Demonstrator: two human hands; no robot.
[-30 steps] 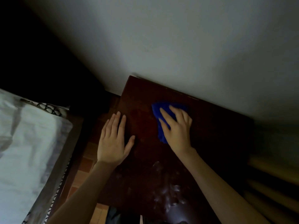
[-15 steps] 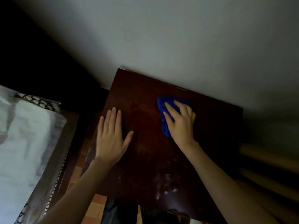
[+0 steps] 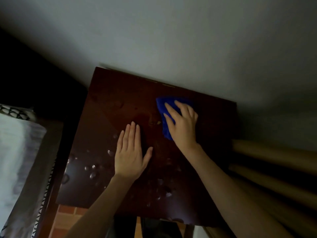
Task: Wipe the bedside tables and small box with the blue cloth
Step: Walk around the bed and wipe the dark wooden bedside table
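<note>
A dark brown bedside table (image 3: 109, 103) fills the middle of the view, its back edge against a pale wall. Several water drops shine on its near left part. The blue cloth (image 3: 163, 107) lies on the far right part of the top. My right hand (image 3: 182, 122) presses down on it with spread fingers and covers most of it. My left hand (image 3: 130, 152) rests flat on the tabletop, fingers straight, to the left of the cloth and apart from it. No small box is in view.
A bed with a pale pillow (image 3: 15, 152) and patterned edging runs along the left. Brown cardboard tubes (image 3: 274, 155) lie to the right of the table. Red-brown floor tiles (image 3: 68, 215) show below the table's front edge.
The view has shifted, so the table sits further right and more of its wet front shows. My right hand stays on the cloth near the back edge. My left hand lies further in on the tabletop.
</note>
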